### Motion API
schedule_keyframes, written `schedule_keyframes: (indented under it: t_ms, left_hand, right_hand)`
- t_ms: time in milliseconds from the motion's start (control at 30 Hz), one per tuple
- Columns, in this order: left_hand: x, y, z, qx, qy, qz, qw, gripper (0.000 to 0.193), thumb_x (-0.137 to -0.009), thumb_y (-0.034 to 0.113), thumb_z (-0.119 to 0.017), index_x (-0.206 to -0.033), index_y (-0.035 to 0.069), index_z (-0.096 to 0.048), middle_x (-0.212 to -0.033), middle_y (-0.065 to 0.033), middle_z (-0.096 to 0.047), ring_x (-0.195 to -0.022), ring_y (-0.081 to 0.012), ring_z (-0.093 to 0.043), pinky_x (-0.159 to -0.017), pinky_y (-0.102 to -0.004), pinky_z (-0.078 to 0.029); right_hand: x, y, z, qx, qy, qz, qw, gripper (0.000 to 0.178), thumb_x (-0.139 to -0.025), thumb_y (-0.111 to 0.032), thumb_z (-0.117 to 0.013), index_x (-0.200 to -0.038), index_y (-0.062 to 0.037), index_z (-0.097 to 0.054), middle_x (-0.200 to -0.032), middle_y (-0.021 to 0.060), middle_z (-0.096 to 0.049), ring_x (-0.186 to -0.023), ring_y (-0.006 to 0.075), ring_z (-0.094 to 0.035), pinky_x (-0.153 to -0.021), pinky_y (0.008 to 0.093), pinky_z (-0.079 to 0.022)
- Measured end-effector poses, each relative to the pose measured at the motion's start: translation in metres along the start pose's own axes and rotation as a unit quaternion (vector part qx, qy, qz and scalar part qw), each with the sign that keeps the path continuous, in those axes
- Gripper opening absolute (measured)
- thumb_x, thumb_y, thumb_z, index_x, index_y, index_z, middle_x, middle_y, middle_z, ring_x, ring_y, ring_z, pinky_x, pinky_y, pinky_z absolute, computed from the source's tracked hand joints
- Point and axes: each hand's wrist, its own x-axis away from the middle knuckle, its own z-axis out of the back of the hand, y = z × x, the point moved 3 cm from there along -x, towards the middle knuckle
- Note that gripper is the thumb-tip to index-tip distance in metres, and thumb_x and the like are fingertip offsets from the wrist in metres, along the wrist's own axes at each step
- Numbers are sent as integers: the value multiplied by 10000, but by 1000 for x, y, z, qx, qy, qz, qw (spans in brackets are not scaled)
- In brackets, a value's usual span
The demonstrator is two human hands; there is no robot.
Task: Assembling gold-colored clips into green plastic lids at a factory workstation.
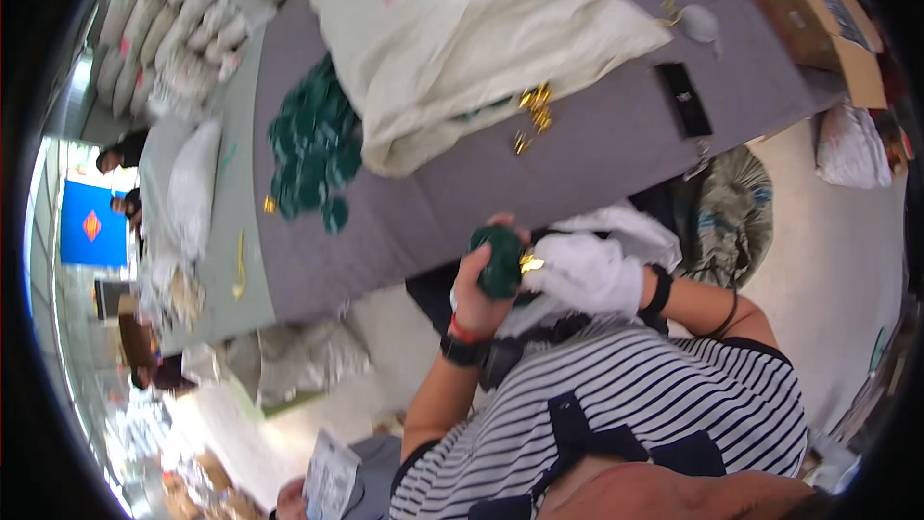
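My bare left hand (472, 300), with a red band and a dark watch at the wrist, is closed around a dark green rounded piece (498, 265). Whether this is one piece or several stacked together I cannot tell. My right hand (592, 274) wears a white glove, its fingertips closed on a small shiny gold piece (530, 263) against the green one's side. Both hands are held in front of my striped shirt, just off the table's near edge. A heap of similar dark green rounded pieces (318, 140) lies on the grey table (404, 241), beside a cream cloth sack (472, 29).
More gold pieces (535, 111) lie by the sack's near edge. Farther right are a black phone-like object (683, 99) and an open cardboard box (808, 14). Filled sacks (164, 19) are stacked at the far left. A person (356, 472) is close by at the lower left.
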Motion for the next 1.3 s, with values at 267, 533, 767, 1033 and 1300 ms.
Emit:
schedule_keyframes:
  t_ms: [267,533,767,1033,1300]
  left_hand:
    - [3,16,-15,-18,-53,-8,998,626,-888,409,-554,-1377,55,-386,-1185,-145,-549,-941,-224,-610,-642,-304,-514]
    - [14,3,0,-117,33,18,992,512,-927,320,-539,-1371,112,-393,-1147,-78,-539,-981,-160,-560,-700,-317,-508]
    - [23,-1,-20,-166,113,-37,979,515,-918,318,-538,-1369,117,-389,-1133,-54,-526,-1015,-151,-521,-783,-298,-474]
    - [26,2,-15,-363,-17,-204,909,710,-836,265,-605,-1428,36,-286,-1187,-109,-414,-1105,-198,-400,-1030,-355,-318]
    - [15,-53,51,-240,71,-100,963,530,-1000,342,-486,-1438,106,-305,-1232,-78,-460,-1092,-177,-478,-954,-329,-414]
  right_hand:
    - [-15,-2,12,-242,-15,-217,945,194,-941,-223,-587,-1005,-47,-637,-901,155,-638,-812,319,-645,-706,396,-515]
    - [-23,-14,17,248,13,83,965,184,-771,-215,-640,-879,-75,-586,-767,55,-551,-653,205,-601,-598,342,-500]
    - [-25,-20,24,220,-103,89,966,176,-752,-214,-648,-845,-80,-580,-748,42,-545,-643,198,-614,-574,351,-498]
    - [-32,3,19,-500,-196,-473,698,337,-972,-334,-612,-786,-54,-585,-634,-14,-551,-478,69,-512,-424,223,-409]
    - [6,29,-29,-488,-121,-483,717,311,-986,-319,-561,-801,-72,-603,-628,-22,-559,-515,52,-509,-454,213,-375]
